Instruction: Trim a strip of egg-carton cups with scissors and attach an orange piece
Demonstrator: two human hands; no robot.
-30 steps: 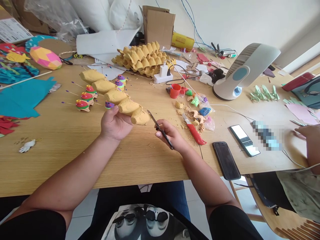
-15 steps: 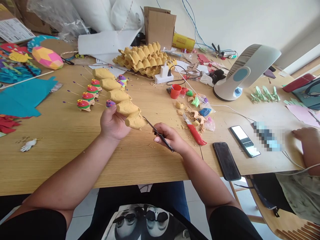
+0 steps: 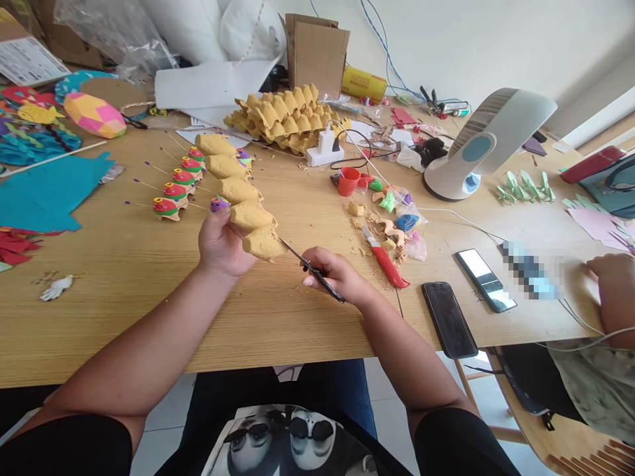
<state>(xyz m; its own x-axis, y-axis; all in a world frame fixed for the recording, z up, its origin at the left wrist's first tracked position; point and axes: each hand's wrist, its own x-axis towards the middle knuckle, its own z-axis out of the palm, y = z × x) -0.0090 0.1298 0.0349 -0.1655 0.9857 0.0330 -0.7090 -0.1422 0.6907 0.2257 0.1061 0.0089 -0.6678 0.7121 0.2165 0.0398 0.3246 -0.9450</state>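
Observation:
My left hand (image 3: 223,244) grips a yellow strip of egg-carton cups (image 3: 238,195) near its lower end and holds it above the wooden table (image 3: 149,291). The strip runs up and away to the left. My right hand (image 3: 335,274) is closed on small dark scissors (image 3: 310,268). Their blade tips touch the nearest cup of the strip.
Small painted figures on sticks (image 3: 173,192) lie left of the strip. A stack of egg cartons (image 3: 285,116), a red-handled knife (image 3: 387,261), clay scraps, two phones (image 3: 449,317), a desk fan (image 3: 489,135) and coloured paper (image 3: 44,188) lie about. Another person's hand (image 3: 612,284) rests at the right.
The strip has swung to a steeper angle, its far end moving right. My right hand has moved the scissors left until the tips meet the nearest cup.

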